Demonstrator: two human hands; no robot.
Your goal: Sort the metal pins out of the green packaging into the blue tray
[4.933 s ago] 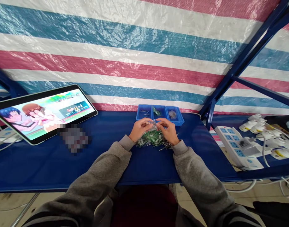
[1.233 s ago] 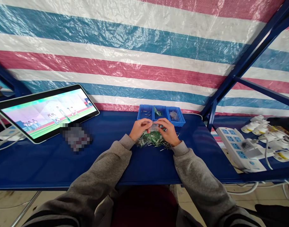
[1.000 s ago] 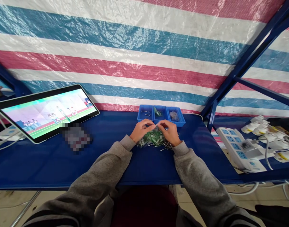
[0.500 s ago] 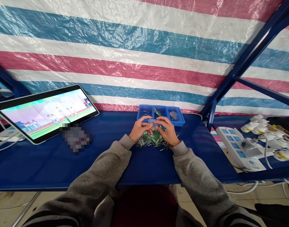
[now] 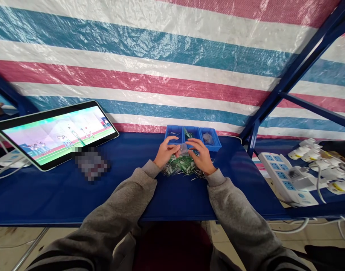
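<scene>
Between my hands is a small clear plastic bag (image 5: 184, 149), held above a loose pile (image 5: 181, 165) of small green and clear packets and thin metal pieces. My left hand (image 5: 163, 153) pinches the bag's left side near the thumb, with the index finger raised and curved. On the other side, the fingers of my right hand (image 5: 202, 157) close on the bag's right edge. Just beyond the hands stands a blue tray (image 5: 219, 143) of three compartments: a few thin pieces at left, green packets in the middle, clear plastic bags at right.
A tablet (image 5: 62, 133) with a lit screen leans at the left of the blue table (image 5: 127, 158), beside a blurred-out item (image 5: 92, 164). At right are a white power strip (image 5: 282, 175), plugs and cables. A striped tarp (image 5: 172, 79) hangs behind; a blue metal frame (image 5: 288, 62) slants down at right.
The clear bag now appears flatter and wider between my hands. My left index finger has lifted away from it a little. The pile and tray look the same.
</scene>
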